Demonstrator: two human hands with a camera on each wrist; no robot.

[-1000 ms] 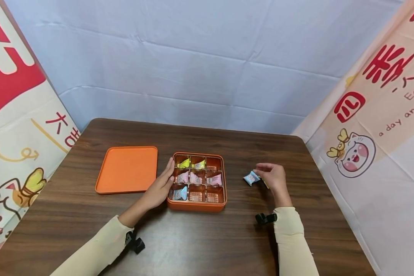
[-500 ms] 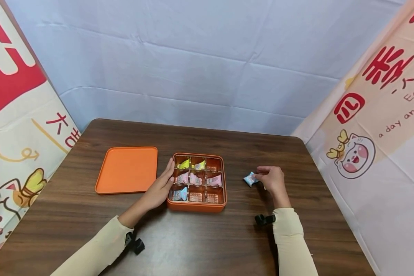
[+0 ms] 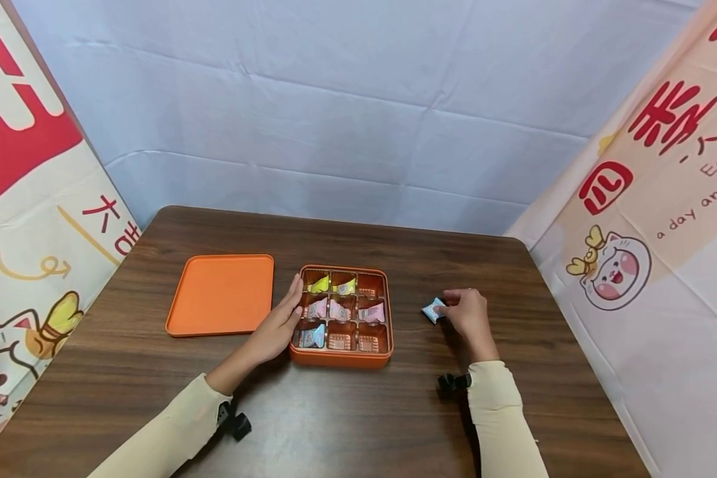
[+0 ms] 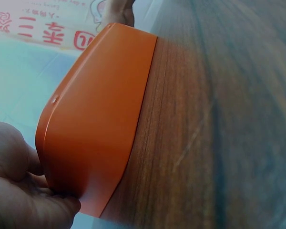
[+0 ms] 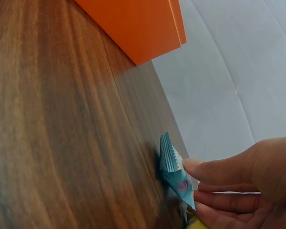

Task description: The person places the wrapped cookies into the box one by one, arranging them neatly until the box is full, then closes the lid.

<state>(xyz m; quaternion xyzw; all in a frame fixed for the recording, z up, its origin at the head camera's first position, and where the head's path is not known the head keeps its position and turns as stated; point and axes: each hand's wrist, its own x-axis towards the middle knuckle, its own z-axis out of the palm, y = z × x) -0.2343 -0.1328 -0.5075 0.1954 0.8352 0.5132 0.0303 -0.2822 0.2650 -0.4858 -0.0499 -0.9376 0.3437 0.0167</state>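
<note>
My left hand [image 3: 273,332] lies along the left wall of an orange divided box [image 3: 342,359], fingers extended; in the left wrist view the thumb sits at the box's corner. In the box, yellow wrapped candies [image 3: 344,286] occupy two back compartments and pink wrapped candies [image 3: 371,313] the middle row. A blue wrapped candy [image 3: 312,336] fills the front left compartment. Right of the box, my right hand [image 3: 467,315] pinches another blue wrapped candy [image 5: 176,174] between thumb and fingers, low over the table. Beneath those fingers shows part of a yellow wrapper [image 5: 196,223], mostly hidden.
An orange lid [image 3: 221,295] lies flat on the wooden table [image 3: 358,415], left of the box and close to my left forearm. A pale cloth backdrop [image 3: 334,119] stands behind the table, with printed banners [image 3: 663,219] along the sides.
My right hand has shifted slightly toward the blue candy and closed its fingertips on the right end. The yellow wrapper below is now covered in the head view. The left hand stays put.
</note>
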